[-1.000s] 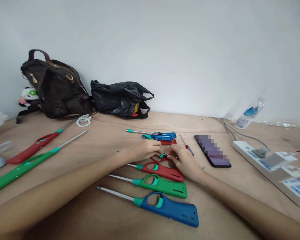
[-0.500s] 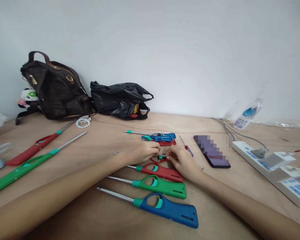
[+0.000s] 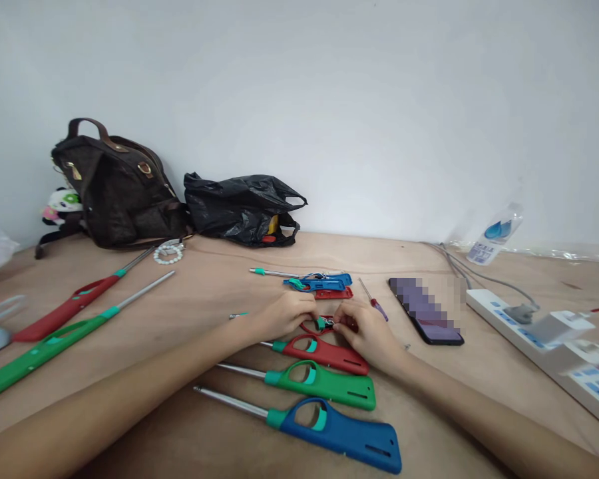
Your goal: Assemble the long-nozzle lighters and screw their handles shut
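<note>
Both hands meet over an opened red gas lighter (image 3: 309, 327), whose small green trigger and dark inner parts show between them. My left hand (image 3: 289, 314) is closed at its left side, fingertips pressed together beside the trigger. My right hand (image 3: 363, 327) pinches the small inner parts from the right; the fingers partly hide them. Just nearer lie a whole red lighter (image 3: 337, 356), a green lighter (image 3: 329, 386) and a blue lighter (image 3: 347, 432), metal tubes pointing left. Beyond my hands are an opened blue lighter (image 3: 324, 285) and a red shell half (image 3: 347, 293).
A screwdriver (image 3: 375, 303) and a phone (image 3: 426, 313) lie right of my hands. Farther right are a power strip (image 3: 499, 316) with plugs and a tilted bottle (image 3: 496, 233). Two long lighters lie left; a dark backpack (image 3: 122, 199) and black plastic bag (image 3: 234, 206) stand behind.
The whole scene sits slightly lower in the view, as the camera tilted up a little. My hands stay at the opened red lighter with only slight finger movement.
</note>
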Motion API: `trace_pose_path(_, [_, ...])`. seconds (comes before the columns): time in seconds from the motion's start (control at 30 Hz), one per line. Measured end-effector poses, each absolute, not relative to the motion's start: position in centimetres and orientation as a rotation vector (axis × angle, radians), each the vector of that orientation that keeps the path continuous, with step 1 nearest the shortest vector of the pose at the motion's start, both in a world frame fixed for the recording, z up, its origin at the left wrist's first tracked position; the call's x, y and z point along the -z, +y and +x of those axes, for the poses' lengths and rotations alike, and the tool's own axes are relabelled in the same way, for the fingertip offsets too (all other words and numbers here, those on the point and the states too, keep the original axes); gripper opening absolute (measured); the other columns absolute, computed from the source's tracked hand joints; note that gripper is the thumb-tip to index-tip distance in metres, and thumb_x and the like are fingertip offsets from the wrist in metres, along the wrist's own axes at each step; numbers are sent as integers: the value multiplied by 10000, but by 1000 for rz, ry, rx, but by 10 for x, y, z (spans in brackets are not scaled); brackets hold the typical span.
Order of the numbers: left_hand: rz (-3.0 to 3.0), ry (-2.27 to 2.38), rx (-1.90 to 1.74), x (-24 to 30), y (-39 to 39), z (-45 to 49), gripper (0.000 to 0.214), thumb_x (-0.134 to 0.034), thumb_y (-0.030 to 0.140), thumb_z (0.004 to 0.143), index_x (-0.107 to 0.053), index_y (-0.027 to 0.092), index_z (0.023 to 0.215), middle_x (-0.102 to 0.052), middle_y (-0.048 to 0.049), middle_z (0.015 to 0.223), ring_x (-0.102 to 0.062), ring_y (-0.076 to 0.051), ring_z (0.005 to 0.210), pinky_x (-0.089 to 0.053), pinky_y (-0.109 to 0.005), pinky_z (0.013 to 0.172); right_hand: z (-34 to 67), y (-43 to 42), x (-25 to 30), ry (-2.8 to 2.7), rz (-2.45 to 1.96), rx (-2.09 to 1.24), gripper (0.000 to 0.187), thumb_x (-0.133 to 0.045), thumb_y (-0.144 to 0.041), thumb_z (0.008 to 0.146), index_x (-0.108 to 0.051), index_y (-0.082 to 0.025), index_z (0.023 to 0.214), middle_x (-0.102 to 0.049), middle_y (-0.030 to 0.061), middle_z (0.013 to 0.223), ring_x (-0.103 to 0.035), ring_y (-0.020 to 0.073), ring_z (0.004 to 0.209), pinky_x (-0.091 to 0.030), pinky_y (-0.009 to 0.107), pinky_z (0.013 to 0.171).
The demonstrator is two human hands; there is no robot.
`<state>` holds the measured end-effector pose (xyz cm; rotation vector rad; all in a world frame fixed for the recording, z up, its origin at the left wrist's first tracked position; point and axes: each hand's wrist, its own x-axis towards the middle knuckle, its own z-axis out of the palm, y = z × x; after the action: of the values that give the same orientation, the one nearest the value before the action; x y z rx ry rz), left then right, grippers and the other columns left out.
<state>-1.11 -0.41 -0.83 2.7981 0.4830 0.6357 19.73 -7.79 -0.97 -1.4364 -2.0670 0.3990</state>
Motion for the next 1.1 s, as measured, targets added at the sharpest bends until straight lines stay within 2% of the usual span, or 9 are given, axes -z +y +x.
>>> trace_pose_path(0.1, [2841, 503, -602, 9, -5, -11, 259, -446, 41, 884, -681, 150, 884, -627, -36, 819, -590, -144, 739, -440, -214, 690, 198, -79, 9, -2128, -1390, -323, 160, -570, -42, 784, -560, -188, 719, -644, 17, 756, -585, 180, 746, -427, 281, 668])
trace_pose_path(0.27, [2979, 559, -503, 3, -13, -13, 268, -463, 47, 873, -675, 181, 967, -616, -39, 927, -592, -143, 799, -446, -213, 719, 204, -77, 8, -2391, -1187, 2, 151, -503, -85, 871, -601, -168, 791, -644, 64, 831, -580, 197, 799, -457, 307, 725])
trace_pose_path(0.37, [3094, 527, -424, -6, -18, -13, 246, -508, 59, 860, -678, 191, 979, -593, -32, 882, -569, -148, 744, -434, -230, 669, 209, -75, 4, -2581, -1060, 158, 168, -490, -82, 888, -640, -144, 848, -659, 91, 881, -589, 212, 847, -459, 342, 794])
trace_pose_path(0.47, [3192, 500, -328, -14, -23, -12, 221, -545, 78, 845, -684, 199, 966, -574, -25, 823, -548, -162, 710, -411, -255, 623, 210, -75, -1, -2719, -1013, 303, 198, -477, -75, 898, -659, -140, 852, -663, 101, 900, -593, 217, 853, -457, 358, 796])
trace_pose_path(0.6, [3289, 485, -263, -20, -31, -12, 179, -569, 106, 830, -678, 177, 952, -589, -46, 843, -538, -189, 728, -404, -293, 664, 211, -78, -5, -2811, -1011, 395, 225, -458, -99, 917, -665, -140, 839, -660, 108, 864, -595, 226, 847, -458, 366, 770])
trace_pose_path(0.67, [3287, 495, -268, -20, -34, -13, 179, -560, 104, 834, -674, 166, 957, -601, -59, 874, -541, -198, 758, -405, -304, 701, 213, -78, -6, -2784, -1017, 271, 227, -460, -66, 889, -675, -138, 906, -666, 108, 919, -603, 224, 883, -463, 364, 798])
trace_pose_path(0.77, [3161, 525, -334, -18, -33, -16, 237, -524, 82, 850, -685, 194, 984, -616, -54, 910, -551, -196, 803, -405, -300, 736, 220, -75, -8, -2656, -1053, -93, 294, -488, -38, 818, -673, -163, 1009, -667, 88, 1029, -611, 209, 942, -471, 336, 819])
trace_pose_path(0.93, [2777, 558, -563, -10, -22, -20, 274, -477, 44, 850, -707, 191, 871, -658, -31, 841, -585, -166, 832, -413, -265, 786, 227, -67, -5, -2341, -1176, -656, 227, -482, -78, 823, -667, -175, 912, -694, 53, 883, -633, 178, 814, -483, 292, 724])
trace_pose_path(1.1, [2296, 706, -695, -8, -13, -20, 182, -510, 139, 863, -690, 152, 839, -700, -35, 835, -631, -162, 809, -463, -243, 751, 228, -61, 1, -2058, -1218, -929, 124, -488, -152, 853, -609, -175, 873, -682, 42, 804, -631, 172, 784, -485, 293, 704])
